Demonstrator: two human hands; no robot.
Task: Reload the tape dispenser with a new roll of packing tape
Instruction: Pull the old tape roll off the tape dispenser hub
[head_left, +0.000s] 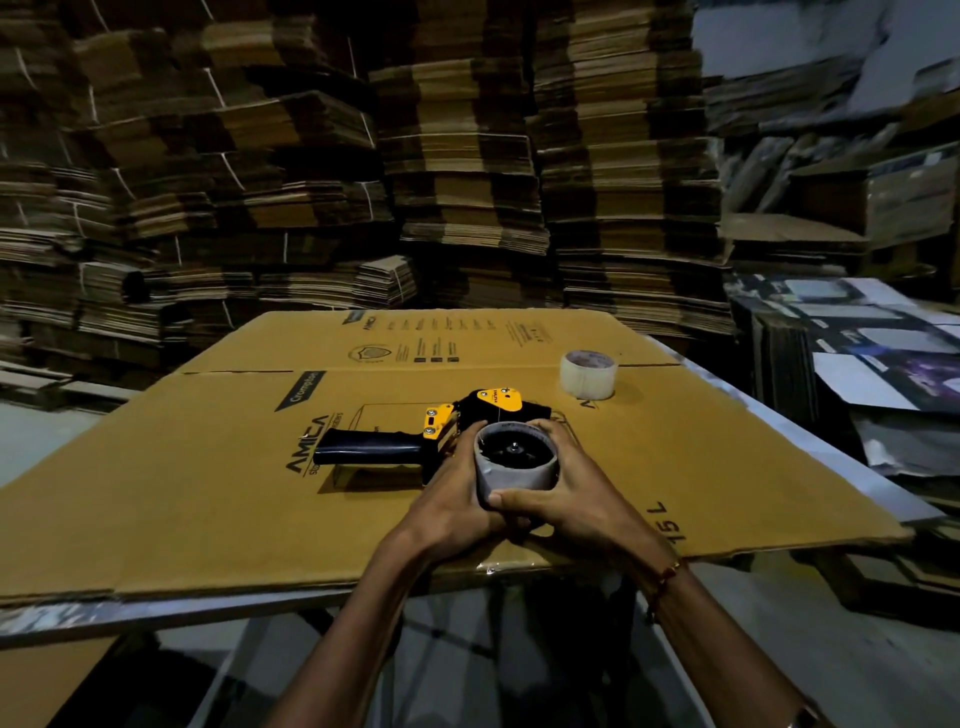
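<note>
On the desk (156, 519), seen from the head view, a dispenser (441, 436) lies on its side, its core (514, 462) gripped by both hands: left hand (452, 499) and right hand (576, 493), fingers curled round it. It seems an empty core, though dimness hinders certainty. It should be pulled straight off the hub. A new roll (588, 374) stands well apart, behind; open cardboard is left on either side.

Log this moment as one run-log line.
both hands: left hand, right hand grip roll on dispenser | second roll on cardboard
</note>
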